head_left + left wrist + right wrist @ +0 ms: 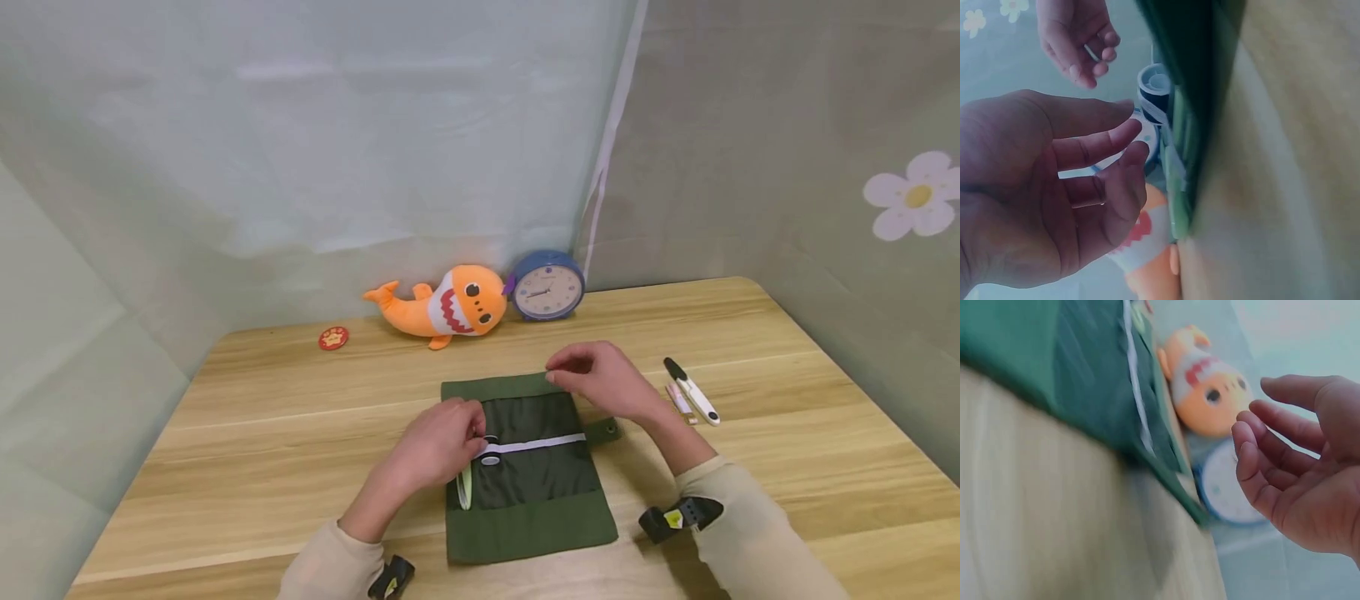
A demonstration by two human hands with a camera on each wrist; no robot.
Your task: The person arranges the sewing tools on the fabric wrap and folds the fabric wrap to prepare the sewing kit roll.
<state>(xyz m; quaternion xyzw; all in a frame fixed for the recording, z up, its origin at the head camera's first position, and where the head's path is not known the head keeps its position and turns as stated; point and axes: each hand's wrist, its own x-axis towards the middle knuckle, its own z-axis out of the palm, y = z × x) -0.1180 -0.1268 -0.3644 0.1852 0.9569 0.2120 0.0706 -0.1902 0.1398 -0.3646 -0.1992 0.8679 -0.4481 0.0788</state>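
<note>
A dark green fabric case (532, 529) lies unfolded on the table, a white elastic band (543, 442) running across its inside. Under the band's left end sit a black-and-white spool (491, 458) and a light green tool (465, 487). My left hand (442, 443) is over that end, close to the spool; in the left wrist view the left hand (1060, 181) has bent fingers with nothing between them. Above the case's far right corner is my right hand (607, 379). The right wrist view shows the right hand (1304, 447) with fingers loosely bent and holding nothing.
Right of the case lie white-and-black thread snips (693, 392) and a small pinkish item (681, 403). Along the back stand an orange shark plush (457, 304) and a blue clock (548, 286), with a round red badge (333, 337) to their left.
</note>
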